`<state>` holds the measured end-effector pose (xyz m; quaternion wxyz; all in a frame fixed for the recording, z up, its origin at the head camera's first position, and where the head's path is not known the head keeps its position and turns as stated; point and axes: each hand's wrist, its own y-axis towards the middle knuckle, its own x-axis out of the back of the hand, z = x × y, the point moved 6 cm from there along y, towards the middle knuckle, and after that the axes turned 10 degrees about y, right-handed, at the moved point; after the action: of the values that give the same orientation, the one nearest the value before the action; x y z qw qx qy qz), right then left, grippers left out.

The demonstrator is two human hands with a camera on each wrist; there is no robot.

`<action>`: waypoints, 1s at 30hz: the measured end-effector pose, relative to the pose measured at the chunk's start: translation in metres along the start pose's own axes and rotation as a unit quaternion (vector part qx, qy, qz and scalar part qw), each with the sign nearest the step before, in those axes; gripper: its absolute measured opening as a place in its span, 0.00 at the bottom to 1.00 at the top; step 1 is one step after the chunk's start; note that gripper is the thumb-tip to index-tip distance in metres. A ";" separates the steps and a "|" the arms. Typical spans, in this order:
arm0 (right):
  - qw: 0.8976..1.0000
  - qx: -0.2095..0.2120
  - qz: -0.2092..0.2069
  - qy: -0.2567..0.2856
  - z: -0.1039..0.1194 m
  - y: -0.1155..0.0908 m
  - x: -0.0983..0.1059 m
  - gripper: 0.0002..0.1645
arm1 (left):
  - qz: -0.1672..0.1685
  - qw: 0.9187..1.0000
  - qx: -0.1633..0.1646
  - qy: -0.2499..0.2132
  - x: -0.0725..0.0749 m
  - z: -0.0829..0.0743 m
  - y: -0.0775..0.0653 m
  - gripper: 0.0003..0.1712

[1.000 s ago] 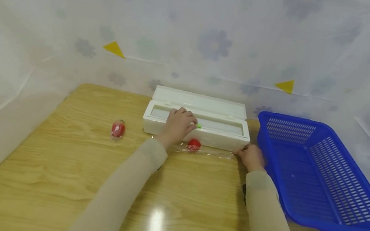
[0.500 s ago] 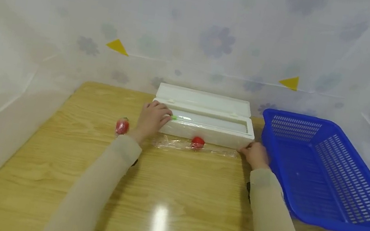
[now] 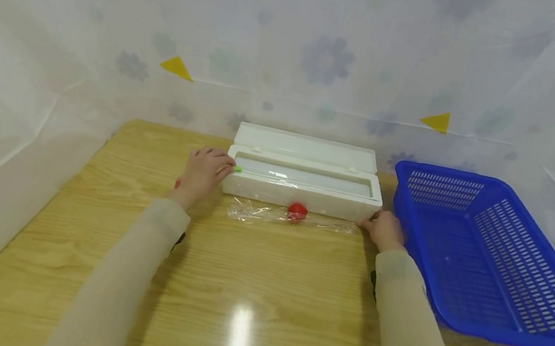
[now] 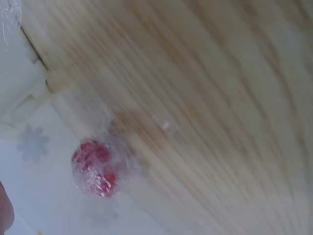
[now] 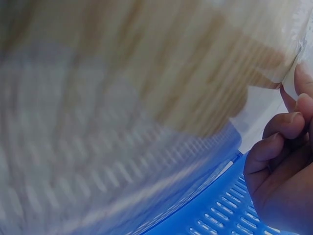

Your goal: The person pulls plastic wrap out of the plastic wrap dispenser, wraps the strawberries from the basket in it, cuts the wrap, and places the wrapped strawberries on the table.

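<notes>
A white cling film dispenser (image 3: pixel 264 189) stands at the back of the table, lid raised. Its small green slide cutter (image 3: pixel 238 169) is at the left end of the front edge, pinched by my left hand (image 3: pixel 202 176). Clear cling film (image 3: pixel 254 212) lies along the box's front over a red round item (image 3: pixel 296 212). At the right front corner, my right hand (image 3: pixel 383 230) pinches the film's edge; the right wrist view shows its other fingers (image 5: pixel 266 147) curled. A film-wrapped red fruit (image 4: pixel 95 166) sits left of the box, mostly hidden behind my left hand in the head view.
A blue slotted plastic basket (image 3: pixel 482 330) stands on the right, close beside my right hand. The wooden table (image 3: pixel 259 280) reaches toward me. Behind it hangs a flower-print sheet (image 3: pixel 326 59) with yellow triangles.
My left hand has slid leftward with the green cutter, from mid-box to the left end, and now covers most of the wrapped fruit. The right hand stays at the right corner.
</notes>
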<state>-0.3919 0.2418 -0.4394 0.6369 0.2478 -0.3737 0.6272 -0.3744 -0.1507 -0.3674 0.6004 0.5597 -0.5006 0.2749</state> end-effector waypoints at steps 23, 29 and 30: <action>0.999 0.039 0.003 0.007 0.004 -0.003 0.002 0.21 | -0.014 1.000 0.007 -0.009 0.002 0.019 -0.006 0.11; 0.999 0.053 0.009 -0.001 0.007 -0.002 0.002 0.21 | -0.024 1.000 0.002 0.012 0.001 0.008 -0.008 0.15; 0.998 0.054 0.011 -0.005 0.008 -0.001 0.002 0.21 | -0.022 1.000 -0.008 0.018 0.001 0.004 -0.009 0.16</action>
<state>-0.3920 0.2368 -0.4330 0.6133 0.2809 -0.3455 0.6524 -0.3669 -0.1566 -0.3704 0.6195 0.5609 -0.4794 0.2679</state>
